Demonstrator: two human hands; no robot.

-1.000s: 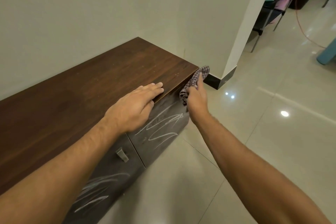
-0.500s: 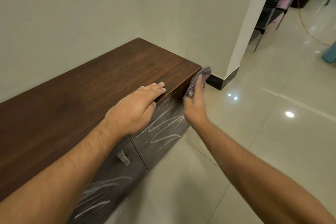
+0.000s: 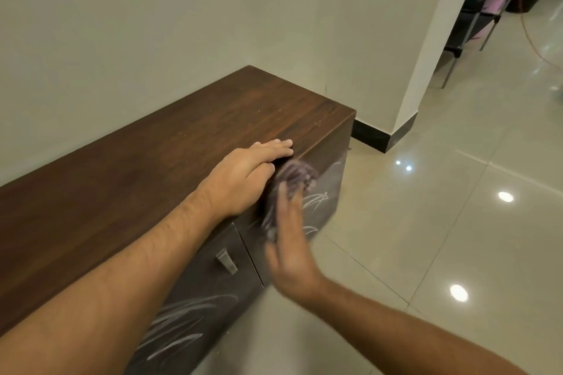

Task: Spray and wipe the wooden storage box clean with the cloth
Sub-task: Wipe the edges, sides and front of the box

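The long wooden storage box (image 3: 182,161) has wide, shiny floor tiles (image 3: 441,253) on its right. The left hand (image 3: 243,179) lies flat, holding nothing, by the smooth top's near edge. The right hand (image 3: 289,256) presses the crumpled cloth (image 3: 294,175) with straight fingers on the scribbled front.

Two bare arms are shown. The left forearm (image 3: 122,277), cut off by the frame edge at about 8 o'clock, is seen to be covered with fine dark hair, and faint tendon lines are made out near the wrist. The left hand (image 3: 243,179) is rendered sharply, its knuckles clearly defined. The right forearm (image 3: 411,335), cut off at about 5 o'clock, is likewise lightly haired. The right hand (image 3: 289,253) is blurred, so finer details cannot be told.
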